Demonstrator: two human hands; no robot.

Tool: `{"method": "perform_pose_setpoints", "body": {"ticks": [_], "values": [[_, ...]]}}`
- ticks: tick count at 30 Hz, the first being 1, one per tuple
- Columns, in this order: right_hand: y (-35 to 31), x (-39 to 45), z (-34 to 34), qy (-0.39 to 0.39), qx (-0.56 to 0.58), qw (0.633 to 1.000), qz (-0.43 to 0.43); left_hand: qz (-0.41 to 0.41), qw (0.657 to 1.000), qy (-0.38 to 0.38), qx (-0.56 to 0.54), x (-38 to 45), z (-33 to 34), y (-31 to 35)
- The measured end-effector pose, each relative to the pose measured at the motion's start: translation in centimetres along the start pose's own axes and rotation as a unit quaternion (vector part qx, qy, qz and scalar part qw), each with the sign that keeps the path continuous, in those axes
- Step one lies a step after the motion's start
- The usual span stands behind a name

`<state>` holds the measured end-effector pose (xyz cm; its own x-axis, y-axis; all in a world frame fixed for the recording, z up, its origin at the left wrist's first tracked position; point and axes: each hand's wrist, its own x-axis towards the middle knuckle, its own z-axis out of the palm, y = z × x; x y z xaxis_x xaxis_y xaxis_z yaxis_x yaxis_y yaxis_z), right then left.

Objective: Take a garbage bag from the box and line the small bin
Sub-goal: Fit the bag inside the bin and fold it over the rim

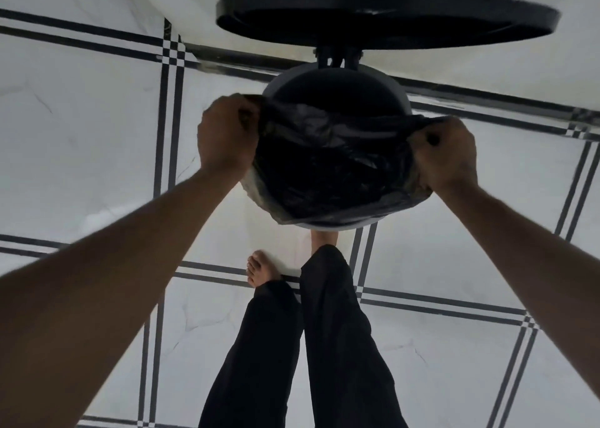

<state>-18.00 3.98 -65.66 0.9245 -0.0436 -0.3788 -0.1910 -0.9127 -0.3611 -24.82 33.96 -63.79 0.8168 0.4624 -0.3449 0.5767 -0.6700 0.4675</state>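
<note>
Over the small bin (337,181), lid (386,15) up: garbage bag (324,168) already inside, mouth stretched wide. Pinched at opposite edges by left hand (227,135) and right hand (444,155), fingers curled tight. Left, seemingly: folding far edge over rim.

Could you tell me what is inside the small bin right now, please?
A black garbage bag fills the small bin, its edge stretched over the rim by the left hand and right hand. The bag's crumpled folds hide the bin's bottom, so anything beneath cannot be seen.
</note>
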Motion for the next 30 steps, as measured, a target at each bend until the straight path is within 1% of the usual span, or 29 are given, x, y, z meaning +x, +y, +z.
{"method": "perform_pose_setpoints", "body": {"ticks": [3,6,8,10,13,15,18,20,21,23,24,26,28,30], "values": [[-0.1,2.0,0.3,0.025,0.006,1.000,-0.017,0.016,1.000,-0.009,-0.024,2.1,0.7,0.0],[-0.1,3.5,0.0,0.029,0.021,0.999,-0.020,0.077,0.997,-0.014,-0.020,3.4,0.9,0.3],[-0.1,4.1,-0.2,0.016,0.050,0.998,-0.017,0.107,0.994,-0.024,-0.021,4.0,1.0,0.4],[-0.1,4.6,-0.4,-0.016,0.096,0.995,-0.030,0.116,0.992,-0.035,-0.024,4.6,1.1,0.4],[-0.2,5.8,-0.3,-0.073,0.155,0.984,-0.049,0.099,0.994,-0.045,-0.031,6.0,1.5,0.2],[-0.4,6.9,-0.1,-0.087,0.163,0.982,-0.037,0.078,0.995,-0.061,-0.013,7.0,1.9,-0.3],[0.2,8.2,0.4,-0.092,0.185,0.978,0.004,0.044,0.993,-0.111,0.000,8.0,2.7,-0.9],[1.0,8.0,1.5,-0.117,0.180,0.976,0.044,-0.009,0.987,-0.158,-0.031,7.7,2.9,-0.8],[1.4,7.3,2.0,-0.131,0.175,0.974,0.064,-0.035,0.984,-0.167,-0.052,7.4,2.9,-0.8],[2.3,5.5,2.8,-0.139,0.164,0.973,0.086,-0.065,0.981,-0.159,-0.093,6.1,2.6,-1.0],[2.7,4.3,2.9,-0.128,0.168,0.973,0.090,-0.068,0.980,-0.153,-0.107,5.2,2.5,-1.3],[3.5,1.9,2.9,-0.095,0.209,0.967,0.109,-0.060,0.984,-0.133,-0.104,2.7,2.3,-2.2],[3.9,-0.4,2.5,-0.066,0.247,0.957,0.136,-0.049,0.991,-0.092,-0.088,-0.1,2.5,-3.0],[3.8,-2.7,2.3,-0.064,0.243,0.959,0.128,-0.050,0.993,-0.046,-0.099,-2.5,2.8,-3.8]]}}
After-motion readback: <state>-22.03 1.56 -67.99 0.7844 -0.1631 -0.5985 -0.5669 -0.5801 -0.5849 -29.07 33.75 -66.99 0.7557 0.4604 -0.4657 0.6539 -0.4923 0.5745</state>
